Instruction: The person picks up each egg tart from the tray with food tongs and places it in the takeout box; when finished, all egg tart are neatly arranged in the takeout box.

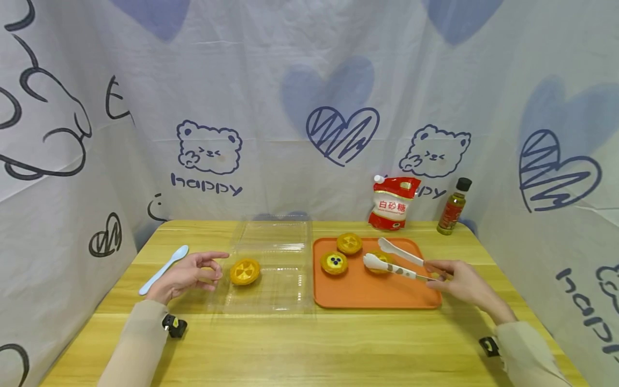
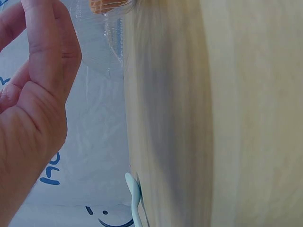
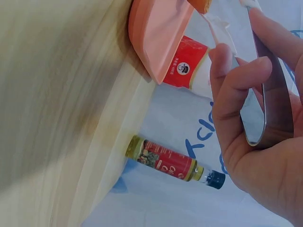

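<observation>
My right hand (image 1: 461,282) holds a pair of tongs (image 1: 398,269) with white tips and a metal handle bend, seen in the right wrist view. The tips are spread over an egg tart (image 1: 374,262) on the orange tray (image 1: 377,293); whether they touch it I cannot tell. Two more tarts lie there, one with dark berries (image 1: 334,262) and one with a cut pattern (image 1: 349,243). A clear plastic box (image 1: 275,301) with its lid raised contains one tart (image 1: 245,272). My left hand (image 1: 188,274) hovers left of that box, fingers loosely bent and holding nothing.
A light blue spoon (image 1: 164,270) lies at the table's left. Behind the tray stands a red and white sugar bag (image 1: 394,204), and an oil bottle (image 1: 453,208) is at the back right. A printed curtain (image 1: 271,177) encloses the wooden table (image 1: 338,349).
</observation>
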`<act>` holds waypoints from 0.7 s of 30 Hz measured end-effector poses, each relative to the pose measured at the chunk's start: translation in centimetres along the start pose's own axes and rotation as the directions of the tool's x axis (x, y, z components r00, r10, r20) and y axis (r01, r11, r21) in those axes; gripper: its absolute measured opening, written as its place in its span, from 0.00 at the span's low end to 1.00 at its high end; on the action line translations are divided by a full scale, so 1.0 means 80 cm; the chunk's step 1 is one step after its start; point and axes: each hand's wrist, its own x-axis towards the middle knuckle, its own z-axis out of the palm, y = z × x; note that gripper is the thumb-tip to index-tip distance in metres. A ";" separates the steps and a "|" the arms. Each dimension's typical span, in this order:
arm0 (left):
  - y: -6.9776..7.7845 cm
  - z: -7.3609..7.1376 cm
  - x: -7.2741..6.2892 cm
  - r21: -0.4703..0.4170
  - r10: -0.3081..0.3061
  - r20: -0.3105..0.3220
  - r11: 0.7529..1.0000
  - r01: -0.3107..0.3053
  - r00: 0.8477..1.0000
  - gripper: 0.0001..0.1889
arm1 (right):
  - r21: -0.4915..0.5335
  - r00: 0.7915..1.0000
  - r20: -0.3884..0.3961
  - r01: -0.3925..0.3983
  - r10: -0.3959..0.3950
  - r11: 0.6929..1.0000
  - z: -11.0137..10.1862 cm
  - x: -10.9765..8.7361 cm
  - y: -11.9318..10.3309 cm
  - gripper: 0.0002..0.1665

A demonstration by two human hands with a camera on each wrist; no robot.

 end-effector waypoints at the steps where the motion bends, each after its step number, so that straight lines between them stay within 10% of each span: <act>1: 0.000 0.000 0.000 0.001 0.000 -0.001 1.000 0.000 1.000 0.38 | -0.005 1.000 0.008 -0.003 0.004 1.000 -0.001 0.000 0.001 0.36; 21: -0.003 -0.003 0.002 0.024 0.015 0.008 1.000 -0.016 1.000 0.39 | -0.040 0.999 0.022 0.032 -0.031 0.999 0.004 0.001 0.014 0.31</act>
